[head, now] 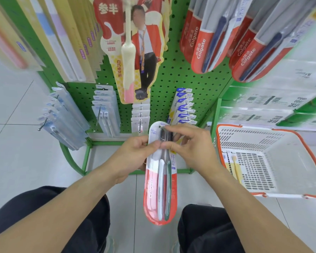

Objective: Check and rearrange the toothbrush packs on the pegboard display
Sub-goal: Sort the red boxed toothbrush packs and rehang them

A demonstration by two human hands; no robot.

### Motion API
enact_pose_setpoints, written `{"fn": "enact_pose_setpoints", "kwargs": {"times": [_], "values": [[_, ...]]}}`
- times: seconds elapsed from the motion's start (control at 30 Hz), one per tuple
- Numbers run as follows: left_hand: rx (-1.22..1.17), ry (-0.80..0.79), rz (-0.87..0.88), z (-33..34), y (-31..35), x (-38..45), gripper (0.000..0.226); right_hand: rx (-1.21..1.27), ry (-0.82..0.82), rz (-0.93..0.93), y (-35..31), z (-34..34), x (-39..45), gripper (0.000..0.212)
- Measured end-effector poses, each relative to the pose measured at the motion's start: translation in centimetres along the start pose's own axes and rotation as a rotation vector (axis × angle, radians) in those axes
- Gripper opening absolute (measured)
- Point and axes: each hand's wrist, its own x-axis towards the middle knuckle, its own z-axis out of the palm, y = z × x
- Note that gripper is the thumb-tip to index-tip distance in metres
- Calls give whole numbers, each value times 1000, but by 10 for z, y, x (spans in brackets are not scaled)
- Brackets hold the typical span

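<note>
Down at center frame we've got both hands, left hand point(135, 157) and right hand point(192, 147), pinching one red toothbrush pack point(161, 181) off the green pegboard point(171, 79). Looks like we're mid-check, so rehanging it is still left.

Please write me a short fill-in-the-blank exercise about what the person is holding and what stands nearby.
1. Both hands, left hand and right hand, hold one toothbrush pack whose lower part is coloured ____.
2. The pegboard behind the hanging packs is coloured ____.
3. The white basket with the orange rim stands to the person's ____.

Missing words: red; green; right
</note>
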Motion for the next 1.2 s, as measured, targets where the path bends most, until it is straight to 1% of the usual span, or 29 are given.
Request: {"fn": "enact_pose_setpoints", "kwargs": {"times": [0.1, 0.17, 0.23, 0.3, 0.43, 0.57, 0.63, 0.7, 0.73, 0.83, 0.9, 0.93, 0.97, 1.03, 1.07, 1.2], "values": [[-79, 27, 24, 2, -1, 0, 20, -21, 71, -47, 1, 4, -3, 39], [-143, 59, 7, 2, -2, 3, 23, -62, 75, -43, 1, 6, -3, 33], [-181, 79, -6, 1, -2, 4, 24, -93, 73, -52, 0, 7, -3, 32], [-186, 79, -16, 0, -3, 5, 25, -108, 105, -48, -1, 10, -4, 31], [-195, 63, -19, 0, -5, 7, 25, -92, 173, 55, -6, 16, -7, 26], [-169, 71, -5, 2, -6, 6, 21, -113, 255, 16, -7, 19, -9, 22], [-151, 82, 7, 1, -7, 6, 21, -88, 269, 46, -9, 17, -8, 16], [-131, 100, 28, 0, -8, 7, 22, -81, 231, 114, -12, 14, -8, 13], [-117, 110, 44, 0, -9, 7, 22, -89, 200, 154, -12, 14, -8, 14], [-57, 130, 90, -1, -11, 6, 23, -61, 81, 343, -8, 12, -6, 31], [-27, 139, 116, -1, -12, 6, 23, 84, -53, 535, -5, 9, -3, 43], [-18, 141, 131, -1, -13, 6, 23, 177, -120, 606, -5, 7, -3, 44], [-12, 138, 145, -1, -12, 6, 22, 270, -175, 643, -6, 5, -3, 40], [-6, 119, 154, -2, -8, 6, 22, 429, -229, 640, -9, 3, -6, 24], [-9, 104, 148, -3, -7, 6, 23, 473, -228, 629, -11, 3, -7, 21], [3, 72, 154, -5, -5, 6, 25, 496, -219, 598, -14, 2, -7, 23]]}}
